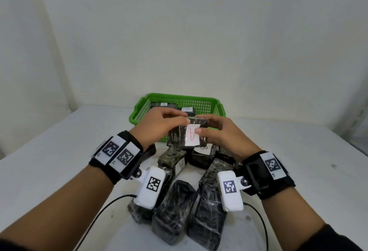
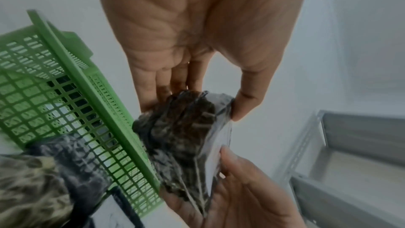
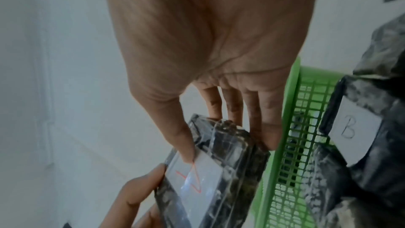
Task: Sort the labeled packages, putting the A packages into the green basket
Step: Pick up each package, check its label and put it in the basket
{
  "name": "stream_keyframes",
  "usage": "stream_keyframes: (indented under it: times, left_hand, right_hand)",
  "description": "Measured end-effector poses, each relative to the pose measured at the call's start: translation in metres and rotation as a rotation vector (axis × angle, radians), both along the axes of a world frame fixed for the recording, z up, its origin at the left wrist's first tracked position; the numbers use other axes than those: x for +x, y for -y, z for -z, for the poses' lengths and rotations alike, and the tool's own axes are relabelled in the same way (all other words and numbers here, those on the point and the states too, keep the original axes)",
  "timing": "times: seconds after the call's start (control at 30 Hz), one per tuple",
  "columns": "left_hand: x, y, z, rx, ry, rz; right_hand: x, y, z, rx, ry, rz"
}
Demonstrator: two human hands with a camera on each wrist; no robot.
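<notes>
A dark film-wrapped package (image 1: 178, 134) with a white label bearing a red A (image 1: 192, 137) is held in the air by both hands, just in front of the near rim of the green basket (image 1: 139, 114). My left hand (image 1: 175, 118) grips its left end, thumb on top. My right hand (image 1: 207, 126) grips its right end, thumb pressing the label. In the left wrist view the left hand (image 2: 197, 82) pinches the package (image 2: 179, 131) beside the basket (image 2: 92, 96). The right wrist view shows the right hand (image 3: 230, 107), the package (image 3: 232, 162) and the basket (image 3: 287, 127).
Two A-labelled packages (image 1: 164, 105) (image 1: 188, 110) lie in the basket. Under my wrists on the white table (image 1: 59, 151) lies a heap of several dark packages (image 1: 175, 207), one marked A (image 1: 176, 162), one marked B (image 1: 205, 151) (image 3: 350, 127). A grey metal shelf frame (image 2: 350, 145) stands to the right.
</notes>
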State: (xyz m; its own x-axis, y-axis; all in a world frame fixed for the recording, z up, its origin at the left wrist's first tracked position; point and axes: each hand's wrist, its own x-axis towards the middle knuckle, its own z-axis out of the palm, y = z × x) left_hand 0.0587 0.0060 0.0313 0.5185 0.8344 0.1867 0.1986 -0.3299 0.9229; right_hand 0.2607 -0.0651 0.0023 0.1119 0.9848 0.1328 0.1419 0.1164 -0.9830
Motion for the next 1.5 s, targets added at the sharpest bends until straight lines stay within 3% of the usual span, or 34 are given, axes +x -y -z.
stream_keyframes:
  times: [0.1,0.5,0.8,1.03,1.17,1.5]
  left_hand:
    - [0.001,-0.002,0.000,-0.042,0.107,0.037]
    - [-0.005,-0.007,0.015,-0.184,0.328,0.103]
    - [-0.006,-0.008,0.025,-0.049,0.208,0.115]
    - [-0.009,-0.012,0.027,-0.124,0.309,0.054]
    - [-0.009,-0.012,0.033,-0.217,0.353,0.112]
    - [-0.016,-0.010,0.031,-0.104,0.307,0.141]
  right_hand:
    - [-0.004,-0.007,0.003,0.042,-0.123,0.045]
    - [-0.010,-0.005,0.007,0.084,-0.183,0.027]
    - [-0.019,-0.007,0.002,0.122,-0.098,0.113]
    - [-0.018,-0.010,0.000,0.048,-0.110,0.032]
    - [-0.016,-0.006,0.002,0.064,-0.109,0.065]
    - [-0.024,-0.001,0.003,0.097,-0.087,0.099]
